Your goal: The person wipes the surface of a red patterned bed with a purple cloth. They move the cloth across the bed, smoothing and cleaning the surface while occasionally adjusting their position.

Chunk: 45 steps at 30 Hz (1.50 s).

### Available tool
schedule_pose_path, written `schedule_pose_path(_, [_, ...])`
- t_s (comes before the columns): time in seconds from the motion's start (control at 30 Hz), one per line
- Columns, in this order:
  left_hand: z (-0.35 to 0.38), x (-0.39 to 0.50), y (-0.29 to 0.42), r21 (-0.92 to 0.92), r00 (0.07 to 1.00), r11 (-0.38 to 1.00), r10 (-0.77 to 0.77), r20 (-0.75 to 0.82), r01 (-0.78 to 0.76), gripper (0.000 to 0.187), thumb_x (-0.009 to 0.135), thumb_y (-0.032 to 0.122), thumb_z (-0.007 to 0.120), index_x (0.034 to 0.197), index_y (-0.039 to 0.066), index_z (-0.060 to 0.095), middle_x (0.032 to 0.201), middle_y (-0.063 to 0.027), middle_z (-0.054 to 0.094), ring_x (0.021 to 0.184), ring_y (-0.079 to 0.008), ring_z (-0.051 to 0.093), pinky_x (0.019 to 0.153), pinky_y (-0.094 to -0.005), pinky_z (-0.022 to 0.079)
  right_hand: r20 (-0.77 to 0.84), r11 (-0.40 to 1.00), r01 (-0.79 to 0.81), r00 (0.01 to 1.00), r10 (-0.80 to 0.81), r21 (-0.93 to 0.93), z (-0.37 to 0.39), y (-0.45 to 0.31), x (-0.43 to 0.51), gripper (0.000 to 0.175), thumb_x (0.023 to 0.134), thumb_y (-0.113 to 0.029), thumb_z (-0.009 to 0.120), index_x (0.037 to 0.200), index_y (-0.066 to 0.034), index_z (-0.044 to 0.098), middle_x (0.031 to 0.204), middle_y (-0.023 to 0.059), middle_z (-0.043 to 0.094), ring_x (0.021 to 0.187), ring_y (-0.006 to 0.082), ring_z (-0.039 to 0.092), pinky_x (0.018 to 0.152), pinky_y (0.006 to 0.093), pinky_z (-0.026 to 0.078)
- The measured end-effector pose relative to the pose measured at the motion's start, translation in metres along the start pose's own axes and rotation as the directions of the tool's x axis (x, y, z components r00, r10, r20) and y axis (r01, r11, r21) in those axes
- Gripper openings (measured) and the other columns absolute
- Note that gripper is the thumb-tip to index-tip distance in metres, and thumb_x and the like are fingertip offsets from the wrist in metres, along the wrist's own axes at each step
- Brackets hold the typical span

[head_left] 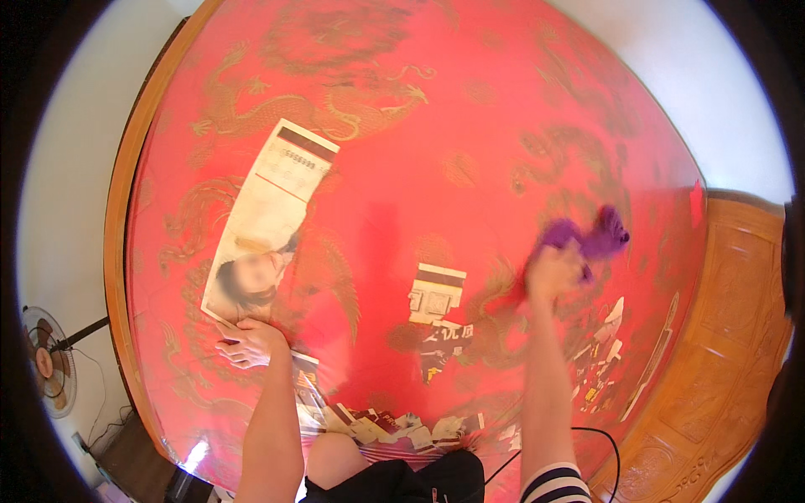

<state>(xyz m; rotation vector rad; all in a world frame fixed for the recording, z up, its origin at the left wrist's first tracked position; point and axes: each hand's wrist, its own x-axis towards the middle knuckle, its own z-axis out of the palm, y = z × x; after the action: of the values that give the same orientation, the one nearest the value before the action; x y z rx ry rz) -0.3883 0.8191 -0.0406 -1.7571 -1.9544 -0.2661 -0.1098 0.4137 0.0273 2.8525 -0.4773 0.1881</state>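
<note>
Blurred by motion, my right hand (556,270) grips a purple cloth (566,236) over the right side of a red surface (377,226) printed with gold dragons. Part of the cloth flares out beyond the fingers to the right. My left hand (255,344) lies on the red surface, fingers spread, just below the lower end of a long torn poster strip (270,201). That strip carries a printed portrait and writing. A smaller torn poster piece (438,290) lies between my hands, with dark lettered fragments (443,346) below it.
Torn paper scraps (409,427) lie in front of my knees, and more scraps (600,364) are at right. A carved wooden panel (723,314) borders the right side, a wooden edge (119,251) the left. A fan (47,364) stands at far left; a black cable (604,434) curves at lower right.
</note>
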Motion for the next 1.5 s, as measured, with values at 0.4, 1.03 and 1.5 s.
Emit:
schedule_pose_path(0.4, [-0.02, 0.001, 0.012, -0.152, 1.0, 0.988, -0.02, -0.004, 0.019, 0.046, 0.091, 0.024, 0.053, 0.137, 0.023, 0.049, 0.138, -0.02, 0.041, 0.128, -0.0348, 0.043, 0.102, -0.0548, 0.034, -0.195, 0.051, 0.837, 0.185, -0.963, 0.544, -0.057, -0.079, -0.197, 0.048, 0.073, -0.036, 0.065, 0.116, -0.0147, 0.063, 0.144, 0.0078, 0.044, 0.128, 0.0344, 0.041, 0.111, 0.0644, 0.021])
schedule_pose_path(1.03, [-0.037, 0.002, 0.016, -0.135, 0.978, 0.987, -0.055, 0.202, 0.083, 0.051, 0.092, 0.027, 0.05, 0.141, 0.014, 0.042, 0.141, -0.0239, 0.035, 0.13, -0.04, 0.037, 0.104, -0.0588, 0.029, -0.327, -0.002, 0.801, 0.242, -0.913, 0.599, -0.127, -0.332, -0.246, 0.065, 0.076, -0.033, 0.063, 0.133, -0.0035, 0.051, 0.145, 0.0232, 0.037, 0.124, 0.0387, 0.042, 0.108, 0.0631, 0.024])
schedule_pose_path(1.5, [-0.045, -0.002, 0.012, -0.207, 0.959, 0.977, 0.005, 0.282, 0.056, 0.058, 0.088, 0.014, 0.052, 0.144, 0.015, 0.037, 0.151, -0.0242, 0.022, 0.14, -0.0396, 0.024, 0.113, -0.0581, 0.019, -0.095, 0.846, 0.336, 0.94, -0.327, 0.413, -0.045, -0.2, -0.007, 0.058, 0.091, -0.031, 0.053, 0.139, 0.0003, 0.041, 0.141, 0.0337, 0.036, 0.13, 0.0458, 0.038, 0.107, 0.055, 0.03])
